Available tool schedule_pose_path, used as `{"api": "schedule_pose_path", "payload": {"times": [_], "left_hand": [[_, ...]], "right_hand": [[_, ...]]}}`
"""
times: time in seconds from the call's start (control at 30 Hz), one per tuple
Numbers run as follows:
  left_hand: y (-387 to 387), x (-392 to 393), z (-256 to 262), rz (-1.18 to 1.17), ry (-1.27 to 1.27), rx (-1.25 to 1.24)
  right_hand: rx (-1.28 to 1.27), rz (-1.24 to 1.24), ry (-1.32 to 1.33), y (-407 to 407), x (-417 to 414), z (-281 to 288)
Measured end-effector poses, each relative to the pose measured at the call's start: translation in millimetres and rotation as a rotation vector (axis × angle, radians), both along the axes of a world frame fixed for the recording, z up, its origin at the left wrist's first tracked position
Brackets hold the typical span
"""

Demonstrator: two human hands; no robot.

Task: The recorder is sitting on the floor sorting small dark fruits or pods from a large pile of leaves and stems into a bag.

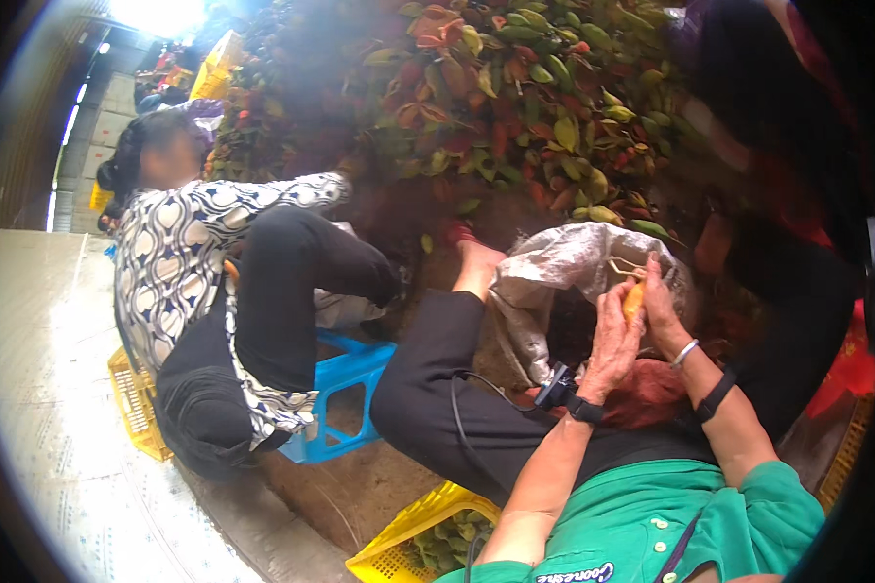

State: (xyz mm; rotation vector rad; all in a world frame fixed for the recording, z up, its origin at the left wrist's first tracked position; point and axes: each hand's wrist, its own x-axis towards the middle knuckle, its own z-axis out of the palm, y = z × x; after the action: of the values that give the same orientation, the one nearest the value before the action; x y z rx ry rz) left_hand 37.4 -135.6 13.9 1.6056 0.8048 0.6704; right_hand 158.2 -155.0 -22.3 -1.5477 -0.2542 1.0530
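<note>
My left hand [612, 339] and my right hand [658, 299] meet over the mouth of a woven plastic sack [529, 270]. Between them they hold an orange-yellow fruit or pod [634, 301], partly hidden by the fingers. Pale, thin stem-like strands [625, 268] stick out above it. The sack's rim is rolled down, and its inside is dark. A small device [556, 386] with a cable is strapped at my left wrist. Red cloth or netting [645, 393] lies beneath my wrists.
A large heap of green and reddish pods [510, 95] lies ahead. A person in a patterned top [168, 255] sits left beside a blue plastic stool [346, 397]. A yellow crate [423, 514] holds green pods near my lap. Another person's dark-clothed legs [787, 291] are at right.
</note>
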Motion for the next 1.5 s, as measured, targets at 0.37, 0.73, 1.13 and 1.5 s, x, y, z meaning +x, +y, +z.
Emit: {"api": "schedule_pose_path", "payload": {"times": [0.37, 0.73, 1.13, 1.5], "left_hand": [[5.0, 19.0, -28.8, 0.384, 0.066, 0.042], [44.9, 27.0, -106.5, 0.324, 0.009, -0.973], [49.9, 9.9, -75.9, -0.100, -0.263, -0.981], [32.8, 24.5, -49.8, -0.012, -0.711, -1.124]], "right_hand": [[0.142, 0.108, -0.695, 9.2, -20.3, 0.1], [-0.060, 0.214, -0.476, 15.4, -3.3, -43.7], [-0.040, 0.011, -0.595, 30.8, -1.2, -41.8], [0.198, 0.181, -0.677, 43.3, 2.6, 10.3]]}}
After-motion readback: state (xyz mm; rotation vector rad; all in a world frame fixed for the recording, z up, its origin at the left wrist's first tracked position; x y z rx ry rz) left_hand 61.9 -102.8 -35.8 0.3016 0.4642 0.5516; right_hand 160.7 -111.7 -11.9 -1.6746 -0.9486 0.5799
